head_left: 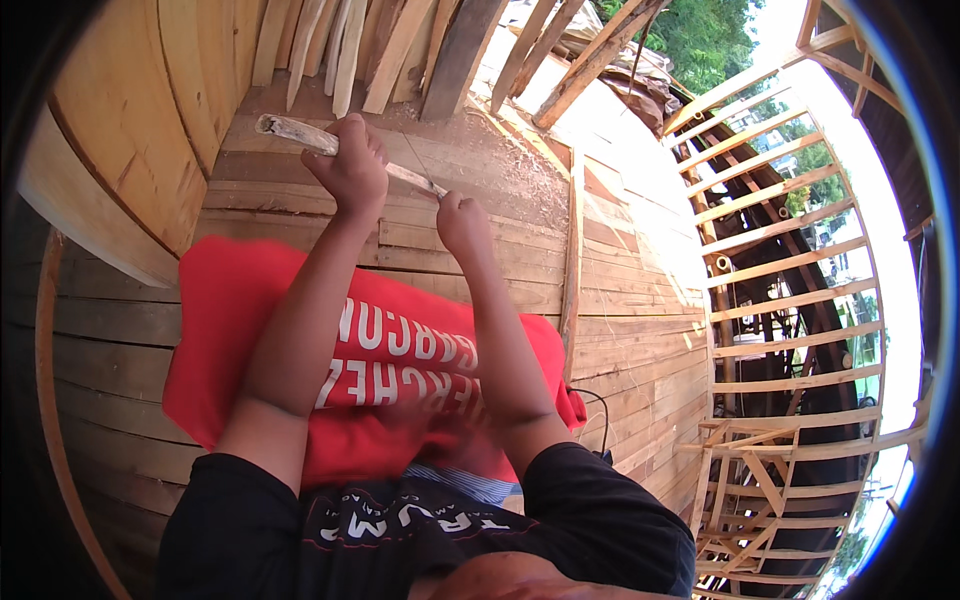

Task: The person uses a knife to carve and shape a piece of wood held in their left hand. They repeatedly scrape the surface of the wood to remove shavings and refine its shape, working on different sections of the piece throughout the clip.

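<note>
A pale, rough wooden stick (296,133) slants across in front of me, thick and weathered at its left end and thinner toward the right. My left hand (350,168) is wrapped round its thicker part. At the thin end, my right hand (464,222) is closed, its fingers pressed together; a small dark spot shows where stick and fingers meet. A fine dark line rises from there to the upper left, too thin to identify. Below my forearms, red cloth with white lettering (400,310) covers my lap.
Curved planks (130,80) wall the left side. Upright timbers (460,60) stand beyond my hands. Shavings (530,185) lie scattered on the plank floor (630,350), where a narrow wooden strip (573,250) runs. An open slatted frame (790,270) rises at the right, beside a dark cable (604,410).
</note>
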